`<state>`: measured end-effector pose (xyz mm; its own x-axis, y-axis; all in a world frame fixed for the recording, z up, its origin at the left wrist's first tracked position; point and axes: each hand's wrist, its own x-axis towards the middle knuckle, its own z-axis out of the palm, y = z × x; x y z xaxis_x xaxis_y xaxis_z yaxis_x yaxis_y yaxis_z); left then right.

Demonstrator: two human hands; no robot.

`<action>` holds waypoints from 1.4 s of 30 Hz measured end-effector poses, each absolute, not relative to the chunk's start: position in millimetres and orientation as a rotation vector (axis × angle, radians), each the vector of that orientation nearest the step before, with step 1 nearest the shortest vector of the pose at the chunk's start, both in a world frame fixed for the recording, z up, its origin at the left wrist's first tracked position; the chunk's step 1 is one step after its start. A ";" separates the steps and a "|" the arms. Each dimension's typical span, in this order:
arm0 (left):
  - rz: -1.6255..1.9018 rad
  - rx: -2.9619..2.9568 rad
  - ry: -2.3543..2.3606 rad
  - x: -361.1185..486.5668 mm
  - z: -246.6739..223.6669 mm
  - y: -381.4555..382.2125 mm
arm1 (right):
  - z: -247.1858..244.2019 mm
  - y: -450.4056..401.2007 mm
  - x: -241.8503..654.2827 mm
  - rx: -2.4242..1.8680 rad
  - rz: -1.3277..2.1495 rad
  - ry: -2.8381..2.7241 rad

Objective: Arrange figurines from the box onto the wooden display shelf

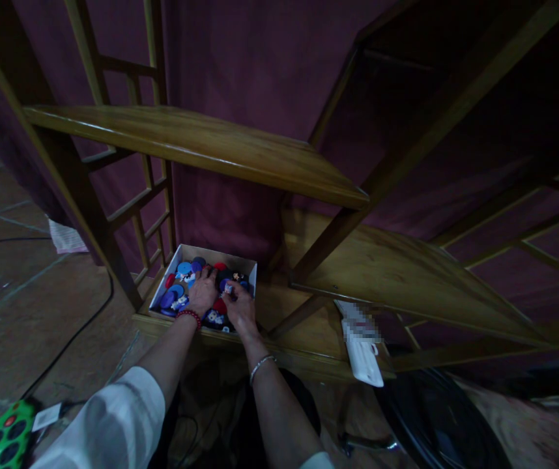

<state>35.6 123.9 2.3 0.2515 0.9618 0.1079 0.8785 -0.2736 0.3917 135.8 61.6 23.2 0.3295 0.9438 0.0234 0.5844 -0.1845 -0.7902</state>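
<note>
From the head camera, we are looking down past two bare forearms at a shallow white box (247, 268), which is resting on the left end of a low wooden shelf (279, 303). Inside, many small pieces are lying loose, some overlapping: blue discs (184, 268), purple discs (167, 299), red pieces (169, 281) and little figures with dark and white parts (215, 317).

The left hand (203, 292), wearing a red beaded bracelet (189, 315), is reaching palm down over the middle of the box, its fingers spreading forward among the pieces; its fingertips are partly hiding, so we cannot tell whether they are gripping anything. The right hand (240, 306), with a silver bracelet (260, 365) on its wrist, is curling inward and appears to be pinching a small blue-and-white figure (229, 288) between thumb and fingers, within the box's walls.

As for progress, we are judging the handling to be under way: one piece is seemingly being held, while the many others are lying mixed in colour, in no order that we are making out. We cannot tell how many are already dealt with.

Around this, an upper board (196, 140) is jutting out above the box, a purple curtain (240, 65) is hanging behind, and a white object (363, 361) is lying farther right
</note>
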 end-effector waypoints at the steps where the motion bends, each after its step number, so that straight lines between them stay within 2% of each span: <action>1: 0.475 2.262 1.734 35.5 2.0 123.8 | 23.8 61.5 135.3 -1.882 0.633 -1.346; 16: 0.441 2.209 1.787 34.3 9.8 118.0 | 25.3 61.2 136.2 -1.887 0.620 -1.375; 29: 0.386 2.361 1.560 25.7 14.6 109.2 | 25.1 59.4 136.5 -1.897 0.614 -1.379; 42: 0.376 2.106 1.617 14.0 14.4 101.8 | 21.2 59.7 133.7 -1.886 0.616 -1.387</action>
<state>14.0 101.8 14.4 0.2731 0.9601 -0.0593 0.8357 -0.2063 0.5090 133.7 59.7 21.2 0.3121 0.9496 0.0312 0.6136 -0.1764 -0.7697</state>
